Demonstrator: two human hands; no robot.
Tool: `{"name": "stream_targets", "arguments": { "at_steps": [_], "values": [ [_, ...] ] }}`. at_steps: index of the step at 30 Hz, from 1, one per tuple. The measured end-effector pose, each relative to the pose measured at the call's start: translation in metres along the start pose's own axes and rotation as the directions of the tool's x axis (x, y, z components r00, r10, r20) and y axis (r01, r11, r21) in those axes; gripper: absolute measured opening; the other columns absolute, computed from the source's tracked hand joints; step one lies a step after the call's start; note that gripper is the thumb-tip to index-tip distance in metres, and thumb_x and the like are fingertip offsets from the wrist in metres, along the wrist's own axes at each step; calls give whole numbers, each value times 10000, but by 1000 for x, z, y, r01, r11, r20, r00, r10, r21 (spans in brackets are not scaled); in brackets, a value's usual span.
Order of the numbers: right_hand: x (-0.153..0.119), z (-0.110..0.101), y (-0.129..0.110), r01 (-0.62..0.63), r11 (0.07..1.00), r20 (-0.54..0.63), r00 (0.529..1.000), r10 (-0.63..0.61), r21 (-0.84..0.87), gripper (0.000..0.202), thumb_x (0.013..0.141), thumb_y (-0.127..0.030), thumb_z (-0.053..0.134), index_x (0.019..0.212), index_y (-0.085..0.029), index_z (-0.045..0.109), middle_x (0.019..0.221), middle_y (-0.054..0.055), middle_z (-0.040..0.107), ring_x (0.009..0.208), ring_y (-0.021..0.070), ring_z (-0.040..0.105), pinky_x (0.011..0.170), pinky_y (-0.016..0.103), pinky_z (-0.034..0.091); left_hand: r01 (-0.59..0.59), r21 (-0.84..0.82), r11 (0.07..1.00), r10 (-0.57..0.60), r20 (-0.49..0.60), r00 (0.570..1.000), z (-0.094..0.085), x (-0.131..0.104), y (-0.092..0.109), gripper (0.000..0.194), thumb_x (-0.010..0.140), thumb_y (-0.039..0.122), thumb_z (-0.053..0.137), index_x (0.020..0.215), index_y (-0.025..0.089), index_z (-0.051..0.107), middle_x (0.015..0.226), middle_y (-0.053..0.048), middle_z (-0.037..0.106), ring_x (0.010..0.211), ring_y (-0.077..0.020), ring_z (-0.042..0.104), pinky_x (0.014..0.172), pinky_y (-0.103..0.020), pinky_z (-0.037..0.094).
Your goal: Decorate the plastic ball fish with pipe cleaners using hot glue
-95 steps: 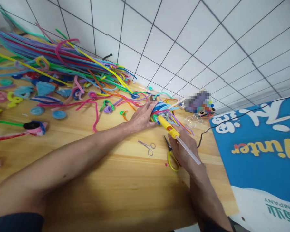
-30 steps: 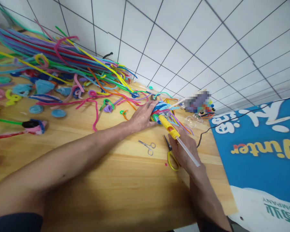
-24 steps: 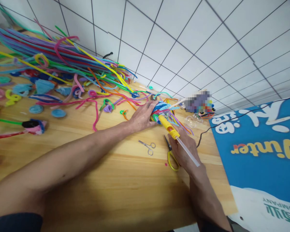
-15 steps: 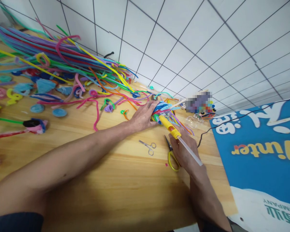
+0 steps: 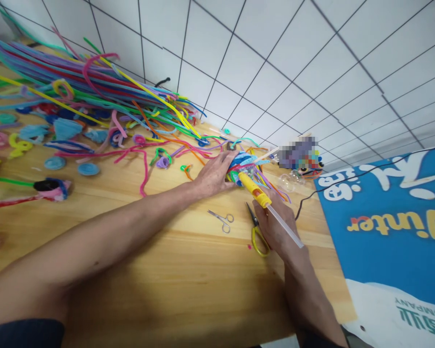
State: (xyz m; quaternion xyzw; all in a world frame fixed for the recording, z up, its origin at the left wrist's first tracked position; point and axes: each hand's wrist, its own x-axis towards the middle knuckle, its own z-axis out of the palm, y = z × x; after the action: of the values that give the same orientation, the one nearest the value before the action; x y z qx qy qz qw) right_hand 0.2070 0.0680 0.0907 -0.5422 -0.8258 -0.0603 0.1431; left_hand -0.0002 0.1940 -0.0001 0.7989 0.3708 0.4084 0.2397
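My right hand [image 5: 277, 217] is closed around a yellow hot glue gun [image 5: 253, 188]; a translucent glue stick [image 5: 285, 226] sticks out of its back end. The gun's front end meets a blue, green and pink pipe-cleaner piece [image 5: 243, 158]. My left hand [image 5: 215, 174] is closed on the left side of that piece, its fingertips partly hidden. Just in front of my hands lie small silver scissors [image 5: 224, 221]. Beside my right hand rest yellow-handled scissors [image 5: 259, 237], partly covered by it.
A big bundle of coloured pipe cleaners [image 5: 76, 79] spreads along the tiled wall [image 5: 217, 53]. Blue pipe-cleaner discs [image 5: 89, 168] and other fuzzy pieces lie at left. A black cord [image 5: 333, 186] crosses a blue printed board [image 5: 395, 203] at right. Clear round domes [image 5: 287, 182] stand near the wall.
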Motion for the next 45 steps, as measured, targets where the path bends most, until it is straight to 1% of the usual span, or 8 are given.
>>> {"name": "stream_targets", "arguments": {
  "at_steps": [7, 13, 20, 27, 31, 35, 40, 45],
  "values": [
    [1, 1, 1, -2, 1000, 11, 1000, 2, -10, 388, 1087, -299, 496, 1462, -228, 565, 1323, 144, 757, 1162, 304, 756, 847, 417, 639, 2, -9, 1000, -2, -13, 1000, 2, 0, -2, 985, 838, 398, 845, 1645, 232, 306, 1657, -190, 456, 1530, -389, 488, 1217, -583, 482],
    [2, -4, -5, -18, 999, -57, 998, 16, -31, 313, 1094, -328, 484, 1367, -240, 608, 1208, 126, 787, 1054, 294, 774, 828, 421, 636, -6, -15, 1000, 5, -13, 1000, 1, 0, -1, 973, 844, 410, 846, 1642, 240, 315, 1661, -190, 456, 1549, -381, 472, 1239, -573, 464],
    [1, 1, -3, -24, 1000, -5, 1000, 24, -3, 362, 1093, -315, 484, 1435, -241, 576, 1312, 140, 759, 1185, 306, 748, 878, 435, 642, -9, -25, 1000, 8, -15, 1000, 2, 0, -2, 1003, 828, 378, 850, 1651, 267, 287, 1677, -170, 448, 1563, -376, 456, 1246, -585, 451],
    [1, -3, -5, -24, 1000, -20, 1000, 23, -14, 354, 1091, -324, 494, 1419, -234, 592, 1281, 135, 769, 1129, 303, 762, 843, 416, 638, 5, 3, 1000, -5, 0, 1000, 0, 0, 0, 967, 840, 390, 844, 1625, 163, 327, 1661, -218, 449, 1540, -373, 481, 1232, -535, 477],
    [2, -5, -8, -50, 999, -48, 998, 49, -12, 292, 1092, -347, 486, 1320, -247, 636, 1168, 112, 787, 1022, 294, 771, 797, 398, 621, 0, -8, 1000, 0, -10, 1000, 1, 0, -1, 960, 846, 416, 839, 1631, 212, 325, 1658, -191, 458, 1544, -374, 478, 1235, -549, 471],
    [1, -2, -6, -34, 999, -20, 999, 33, -16, 342, 1089, -335, 482, 1400, -248, 595, 1236, 121, 778, 1091, 300, 767, 819, 406, 630, -13, -25, 1000, 12, -17, 1000, 2, 0, -2, 967, 849, 416, 837, 1640, 256, 304, 1670, -171, 453, 1568, -369, 451, 1248, -576, 450],
    [1, -1, -3, -41, 999, -32, 999, 41, -24, 348, 1093, -346, 494, 1411, -252, 597, 1281, 130, 768, 1128, 300, 756, 855, 416, 628, -3, -27, 1000, 3, -9, 1000, 2, 0, -2, 985, 844, 431, 848, 1642, 249, 299, 1676, -177, 449, 1569, -367, 450, 1253, -575, 445],
    [2, -5, -4, -76, 997, -68, 995, 76, 10, 283, 1086, -328, 505, 1316, -254, 652, 1169, 99, 779, 1035, 284, 750, 837, 396, 611, -3, -10, 1000, 3, -11, 1000, 3, 1, -2, 992, 843, 441, 855, 1640, 221, 306, 1669, -190, 452, 1559, -371, 460, 1244, -551, 458]
  ]
}}
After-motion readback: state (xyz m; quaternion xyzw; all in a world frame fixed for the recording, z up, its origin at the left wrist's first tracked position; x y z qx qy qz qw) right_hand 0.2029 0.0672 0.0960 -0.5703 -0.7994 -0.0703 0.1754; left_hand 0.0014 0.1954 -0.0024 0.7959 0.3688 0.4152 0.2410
